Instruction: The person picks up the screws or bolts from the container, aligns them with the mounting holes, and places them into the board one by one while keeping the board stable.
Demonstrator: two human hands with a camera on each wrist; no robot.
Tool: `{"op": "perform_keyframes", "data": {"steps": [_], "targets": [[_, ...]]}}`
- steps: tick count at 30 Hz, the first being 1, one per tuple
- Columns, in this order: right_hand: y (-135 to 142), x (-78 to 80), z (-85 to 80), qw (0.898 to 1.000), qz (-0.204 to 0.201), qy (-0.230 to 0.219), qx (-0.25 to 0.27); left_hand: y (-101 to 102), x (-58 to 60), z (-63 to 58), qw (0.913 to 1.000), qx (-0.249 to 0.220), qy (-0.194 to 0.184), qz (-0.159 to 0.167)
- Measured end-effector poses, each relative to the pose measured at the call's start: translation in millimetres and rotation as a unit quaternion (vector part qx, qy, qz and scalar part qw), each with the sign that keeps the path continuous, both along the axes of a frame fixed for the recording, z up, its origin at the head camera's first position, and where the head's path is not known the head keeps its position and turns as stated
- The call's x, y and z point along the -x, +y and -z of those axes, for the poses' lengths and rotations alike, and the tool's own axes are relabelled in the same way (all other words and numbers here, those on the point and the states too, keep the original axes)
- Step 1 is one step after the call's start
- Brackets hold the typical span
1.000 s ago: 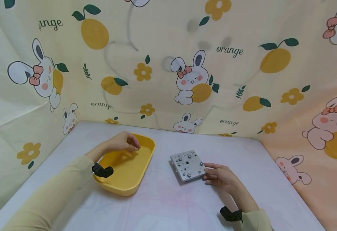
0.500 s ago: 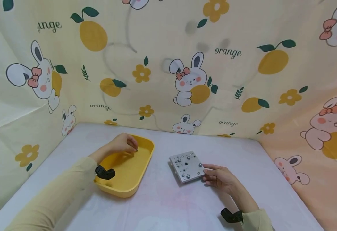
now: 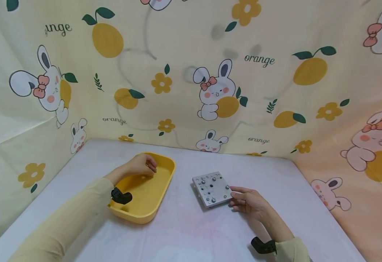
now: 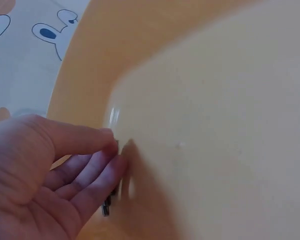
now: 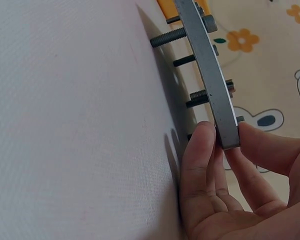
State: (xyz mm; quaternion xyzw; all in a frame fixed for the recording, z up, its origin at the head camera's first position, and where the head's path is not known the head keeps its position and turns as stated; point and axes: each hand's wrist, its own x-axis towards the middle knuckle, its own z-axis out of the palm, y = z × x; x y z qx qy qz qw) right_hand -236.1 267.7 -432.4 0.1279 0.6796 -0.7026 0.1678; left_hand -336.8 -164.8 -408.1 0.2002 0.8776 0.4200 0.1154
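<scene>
My left hand point(image 3: 141, 165) is inside the yellow tray point(image 3: 172, 169), near its far end. Between its thumb and fingers it pinches a small dark metal piece point(image 4: 106, 207), narrow and stepped at the lower end; the fingers hide most of it. My right hand point(image 3: 251, 202) grips the near right edge of a square grey metal plate point(image 3: 207, 189), thumb on top and fingers underneath. Several bolt heads stand on the plate's upper face. In the right wrist view, threaded bolt shanks point(image 5: 169, 37) stick out of its underside, facing the white tabletop.
The tray stands on the white-covered table point(image 3: 191, 233), left of the plate. A cloth curtain point(image 3: 184, 43) printed with rabbits and oranges closes off the back and both sides. Each wrist wears a black camera point(image 3: 121, 196).
My left hand has sunk a little lower and nearer inside the tray, with the small metal piece still pinched. The right hand and the plate have stayed in place.
</scene>
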Motion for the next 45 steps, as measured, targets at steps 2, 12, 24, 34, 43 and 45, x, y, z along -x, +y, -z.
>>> {"op": "perform_keyframes", "data": {"steps": [2,12,24,34,43,45], "targets": [[0,0.4,-0.5,1.0,-0.003,0.0,-0.002,1,0.4,0.9,1.0,0.0,0.003,0.005],[-3,3.9,-2.6,1.0,0.002,0.0,-0.007,1,4.2,-1.0,0.9993,0.035,0.009,-0.006],[-6,5.8,-1.2,1.0,0.001,-0.004,-0.008,0,-1.9,-3.7,0.9971,0.046,-0.037,0.048],[-5,6.8,-0.7,1.0,0.0,-0.001,-0.008,1,-1.8,-2.4,0.9898,0.084,0.016,0.114],[-3,2.7,1.5,1.0,0.011,0.0,-0.017,5,-5.7,0.1,0.9887,0.08,0.026,0.124],[-2,2.8,2.0,1.0,0.015,-0.001,-0.018,5,-6.7,-0.4,0.9907,0.069,0.018,0.116]]}}
